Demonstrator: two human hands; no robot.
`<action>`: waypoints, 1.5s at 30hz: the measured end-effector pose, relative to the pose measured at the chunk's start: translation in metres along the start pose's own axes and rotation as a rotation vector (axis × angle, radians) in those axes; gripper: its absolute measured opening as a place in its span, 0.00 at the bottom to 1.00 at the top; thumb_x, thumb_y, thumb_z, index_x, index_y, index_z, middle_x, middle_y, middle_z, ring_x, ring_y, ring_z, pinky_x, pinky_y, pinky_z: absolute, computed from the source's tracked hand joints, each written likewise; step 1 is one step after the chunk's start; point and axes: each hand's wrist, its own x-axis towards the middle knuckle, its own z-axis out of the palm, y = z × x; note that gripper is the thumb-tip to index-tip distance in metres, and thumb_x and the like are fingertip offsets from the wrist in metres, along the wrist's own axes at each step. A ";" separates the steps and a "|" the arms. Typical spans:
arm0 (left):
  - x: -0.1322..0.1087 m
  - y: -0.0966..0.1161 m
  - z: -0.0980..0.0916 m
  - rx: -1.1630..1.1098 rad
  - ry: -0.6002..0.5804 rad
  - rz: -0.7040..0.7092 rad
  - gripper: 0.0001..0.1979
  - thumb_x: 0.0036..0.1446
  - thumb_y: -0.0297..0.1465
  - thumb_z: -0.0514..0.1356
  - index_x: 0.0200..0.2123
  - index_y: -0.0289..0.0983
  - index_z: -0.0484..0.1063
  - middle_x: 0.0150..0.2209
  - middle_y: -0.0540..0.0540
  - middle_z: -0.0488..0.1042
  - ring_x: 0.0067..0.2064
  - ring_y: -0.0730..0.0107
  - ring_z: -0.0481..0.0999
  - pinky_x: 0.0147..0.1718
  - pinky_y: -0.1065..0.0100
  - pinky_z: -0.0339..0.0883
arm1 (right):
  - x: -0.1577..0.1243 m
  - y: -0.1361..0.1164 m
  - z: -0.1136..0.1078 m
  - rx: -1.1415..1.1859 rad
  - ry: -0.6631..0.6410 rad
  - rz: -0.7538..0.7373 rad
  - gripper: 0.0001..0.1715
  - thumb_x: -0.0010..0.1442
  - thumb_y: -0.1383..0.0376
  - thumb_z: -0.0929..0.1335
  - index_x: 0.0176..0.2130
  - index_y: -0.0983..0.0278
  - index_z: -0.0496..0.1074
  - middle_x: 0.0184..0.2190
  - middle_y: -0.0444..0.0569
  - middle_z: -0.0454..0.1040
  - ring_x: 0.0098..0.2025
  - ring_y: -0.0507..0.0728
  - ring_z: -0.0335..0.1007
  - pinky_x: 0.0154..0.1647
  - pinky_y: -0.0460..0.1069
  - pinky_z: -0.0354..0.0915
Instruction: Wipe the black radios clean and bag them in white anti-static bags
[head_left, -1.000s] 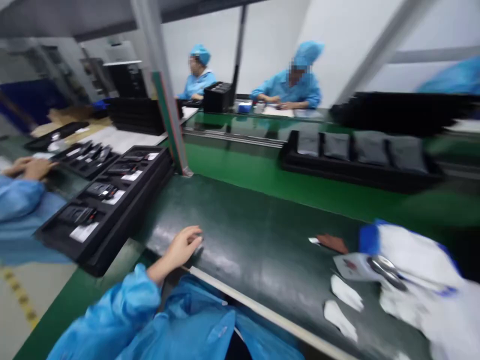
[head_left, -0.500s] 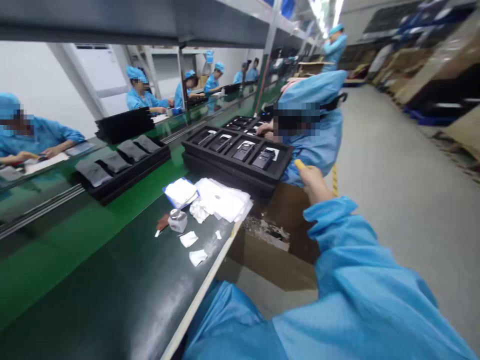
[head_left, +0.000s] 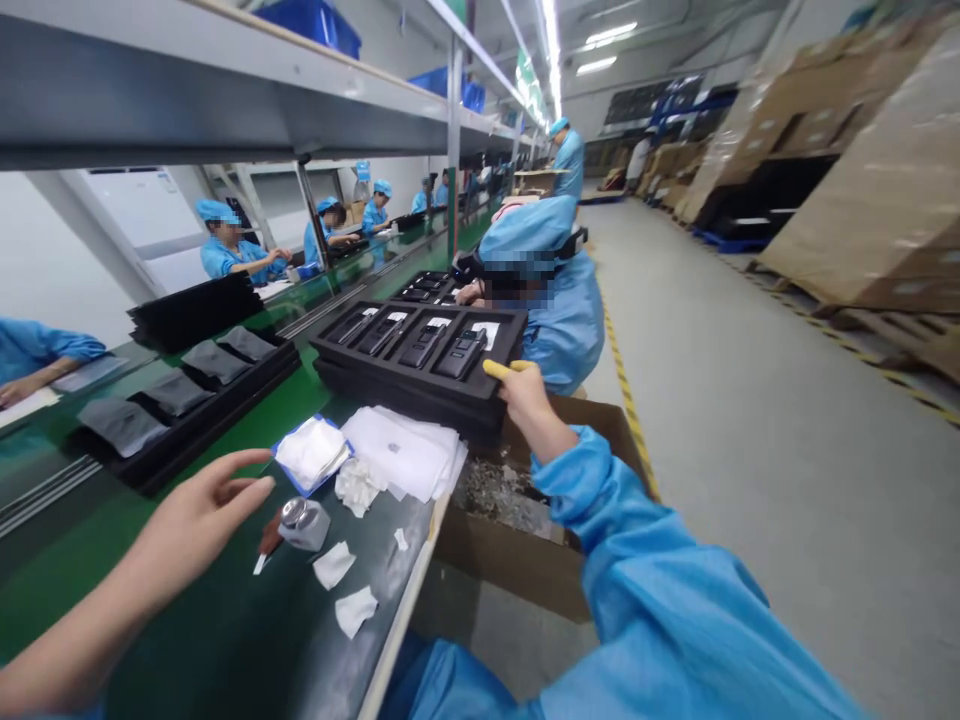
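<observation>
My right hand (head_left: 529, 400), with yellow covers on its fingertips, reaches to the near right corner of the black foam tray (head_left: 480, 385). Its fingers are stretched out and hold nothing that I can see; whether they touch the tray is unclear. In the tray's compartments lie several dark handheld devices (head_left: 459, 352) with white paper slips. My left hand (head_left: 199, 510) is open over the bench, fingertips close to a stack of white wipes (head_left: 311, 450) on a blue holder. Just right of it stands a small bottle with a metal cap (head_left: 304, 523).
White sheets (head_left: 401, 450), a crumpled tissue (head_left: 358, 487) and small paper scraps (head_left: 334, 565) lie on the bench. Grey pouches (head_left: 176, 390) fill another black tray at left. An open carton (head_left: 510, 565) stands below the bench edge. A co-worker (head_left: 562, 320) sits beyond the tray.
My left hand has come into view from the lower left, open. My right hand has moved from beside the tray to its near right corner. The camera view has shifted.
</observation>
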 end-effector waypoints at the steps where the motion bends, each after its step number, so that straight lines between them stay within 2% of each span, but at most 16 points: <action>1: 0.009 0.011 0.017 -0.054 -0.086 0.005 0.15 0.38 0.24 0.72 0.33 0.41 0.80 0.36 0.44 0.81 0.37 0.56 0.80 0.28 0.68 0.75 | -0.009 -0.001 0.002 0.068 -0.006 0.040 0.29 0.37 0.68 0.77 0.33 0.60 0.58 0.24 0.35 0.67 0.28 0.51 0.71 0.27 0.47 0.70; 3: 0.025 0.027 0.054 -0.241 -0.191 -0.059 0.13 0.42 0.24 0.71 0.35 0.36 0.78 0.43 0.37 0.79 0.39 0.56 0.80 0.32 0.67 0.76 | -0.028 -0.004 0.004 0.185 -0.028 0.112 0.29 0.39 0.68 0.76 0.34 0.60 0.58 0.24 0.35 0.69 0.27 0.51 0.72 0.27 0.48 0.71; 5: 0.040 0.038 0.091 -0.428 -0.225 -0.214 0.15 0.48 0.27 0.70 0.41 0.32 0.76 0.47 0.30 0.76 0.40 0.53 0.81 0.35 0.60 0.77 | -0.048 -0.006 0.005 0.287 -0.054 0.156 0.29 0.38 0.69 0.77 0.34 0.60 0.58 0.24 0.36 0.70 0.28 0.51 0.73 0.28 0.48 0.72; 9: 0.065 0.054 0.153 -0.558 -0.256 -0.273 0.23 0.57 0.36 0.64 0.51 0.28 0.69 0.44 0.25 0.76 0.39 0.51 0.82 0.36 0.52 0.78 | -0.084 -0.008 0.009 0.437 -0.110 0.200 0.31 0.35 0.69 0.78 0.34 0.60 0.60 0.24 0.36 0.71 0.29 0.51 0.74 0.29 0.47 0.72; 12: 0.075 0.064 0.176 -0.673 -0.241 -0.247 0.16 0.63 0.34 0.59 0.49 0.29 0.70 0.35 0.36 0.78 0.34 0.60 0.82 0.37 0.58 0.78 | -0.101 -0.005 0.014 0.494 -0.158 0.236 0.31 0.35 0.62 0.80 0.34 0.60 0.62 0.25 0.38 0.73 0.29 0.51 0.74 0.30 0.50 0.74; 15: 0.077 0.066 0.180 -0.796 -0.211 -0.201 0.11 0.62 0.26 0.59 0.47 0.30 0.71 0.28 0.44 0.78 0.31 0.65 0.81 0.38 0.63 0.78 | -0.107 -0.002 0.018 0.480 -0.200 0.301 0.29 0.36 0.56 0.79 0.31 0.61 0.63 0.23 0.40 0.73 0.25 0.54 0.73 0.29 0.54 0.75; 20: 0.053 0.058 0.164 -0.950 -0.214 -0.133 0.05 0.55 0.22 0.64 0.36 0.31 0.73 0.27 0.45 0.77 0.34 0.65 0.80 0.42 0.62 0.76 | -0.117 -0.006 0.015 0.440 -0.204 0.299 0.30 0.34 0.65 0.78 0.34 0.58 0.61 0.28 0.35 0.75 0.31 0.52 0.74 0.34 0.52 0.75; 24: 0.023 0.049 0.137 -1.071 -0.206 -0.046 0.10 0.48 0.24 0.69 0.34 0.35 0.72 0.33 0.46 0.79 0.36 0.66 0.80 0.45 0.61 0.74 | -0.133 -0.019 0.009 0.456 -0.244 0.168 0.30 0.33 0.67 0.76 0.38 0.58 0.66 0.34 0.37 0.78 0.37 0.52 0.74 0.41 0.52 0.74; 27: 0.002 0.032 0.095 -1.116 -0.203 -0.008 0.15 0.45 0.30 0.72 0.34 0.36 0.71 0.33 0.48 0.78 0.34 0.66 0.79 0.45 0.57 0.73 | -0.145 -0.027 0.002 0.365 -0.280 0.178 0.25 0.35 0.65 0.73 0.38 0.59 0.72 0.35 0.41 0.79 0.38 0.54 0.76 0.45 0.56 0.74; 31: -0.032 -0.023 0.008 -1.095 -0.307 0.003 0.21 0.51 0.50 0.65 0.35 0.36 0.72 0.31 0.47 0.78 0.32 0.64 0.78 0.42 0.53 0.73 | -0.170 -0.032 -0.009 0.182 -0.399 0.214 0.13 0.41 0.62 0.69 0.32 0.56 0.75 0.33 0.43 0.81 0.35 0.57 0.77 0.48 0.62 0.74; 32: -0.047 -0.043 -0.013 -1.094 -0.260 -0.003 0.22 0.51 0.50 0.64 0.35 0.36 0.72 0.30 0.47 0.78 0.33 0.64 0.78 0.42 0.53 0.73 | -0.178 -0.032 -0.011 0.129 -0.465 0.253 0.12 0.41 0.61 0.70 0.31 0.55 0.75 0.32 0.42 0.81 0.34 0.58 0.78 0.48 0.63 0.74; 34: -0.083 -0.088 -0.046 -1.092 -0.071 -0.041 0.20 0.50 0.46 0.66 0.36 0.36 0.74 0.31 0.46 0.79 0.34 0.64 0.78 0.42 0.56 0.73 | -0.195 -0.027 -0.008 0.037 -0.622 0.362 0.10 0.37 0.61 0.72 0.27 0.55 0.74 0.27 0.41 0.80 0.31 0.59 0.78 0.47 0.64 0.75; 36: -0.127 -0.136 -0.063 -1.082 0.115 -0.130 0.16 0.48 0.40 0.69 0.36 0.35 0.75 0.33 0.45 0.80 0.36 0.64 0.79 0.40 0.62 0.73 | -0.215 -0.017 0.004 -0.037 -0.823 0.471 0.12 0.33 0.61 0.74 0.24 0.56 0.72 0.24 0.41 0.79 0.30 0.61 0.78 0.45 0.64 0.76; 40: -0.209 -0.215 -0.060 -1.181 0.395 -0.355 0.13 0.48 0.35 0.69 0.37 0.36 0.76 0.35 0.44 0.81 0.38 0.62 0.79 0.42 0.61 0.74 | -0.264 0.023 0.046 -0.224 -1.173 0.641 0.22 0.27 0.63 0.76 0.29 0.58 0.72 0.30 0.43 0.81 0.35 0.62 0.79 0.41 0.59 0.77; 43: -0.247 -0.250 -0.045 -1.248 0.614 -0.460 0.10 0.49 0.32 0.69 0.35 0.36 0.75 0.34 0.46 0.81 0.37 0.65 0.79 0.45 0.58 0.74 | -0.301 0.064 0.075 -0.327 -1.306 0.722 0.37 0.29 0.63 0.76 0.43 0.58 0.72 0.35 0.43 0.80 0.42 0.61 0.78 0.44 0.56 0.76; 45: -0.260 -0.265 -0.034 -1.275 0.719 -0.516 0.10 0.48 0.32 0.69 0.33 0.35 0.74 0.33 0.46 0.80 0.36 0.65 0.79 0.45 0.57 0.74 | -0.321 0.090 0.088 -0.423 -1.303 0.664 0.47 0.35 0.61 0.75 0.56 0.58 0.65 0.41 0.45 0.79 0.48 0.60 0.76 0.51 0.56 0.73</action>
